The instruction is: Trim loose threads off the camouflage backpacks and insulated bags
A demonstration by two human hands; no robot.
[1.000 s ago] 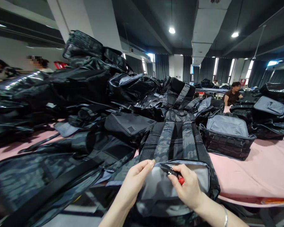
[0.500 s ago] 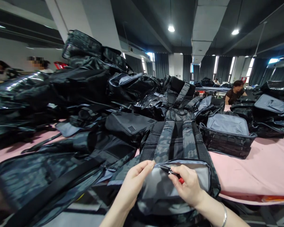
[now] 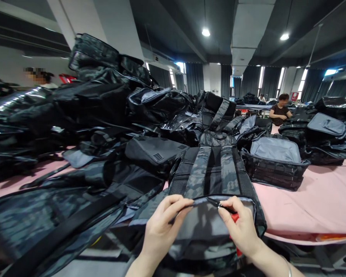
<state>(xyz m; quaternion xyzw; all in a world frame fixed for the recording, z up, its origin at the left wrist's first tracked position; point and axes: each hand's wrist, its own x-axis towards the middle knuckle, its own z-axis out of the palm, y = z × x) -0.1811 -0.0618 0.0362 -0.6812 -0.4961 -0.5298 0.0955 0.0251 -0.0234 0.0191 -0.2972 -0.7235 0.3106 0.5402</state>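
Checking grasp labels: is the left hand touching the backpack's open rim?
Touching. The head view shows the left hand pinching the grey-lined rim of the backpack.

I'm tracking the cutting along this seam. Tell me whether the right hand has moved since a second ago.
Yes. The right hand with its red-handled thread snips has shifted rightward along the open rim of the camouflage backpack, from near the rim's middle toward its right corner.

Your pink surface (image 3: 320, 204) carries a camouflage backpack (image 3: 216, 173) near you, piled black bags (image 3: 98, 104) far left, an open bag (image 3: 273, 163) right.
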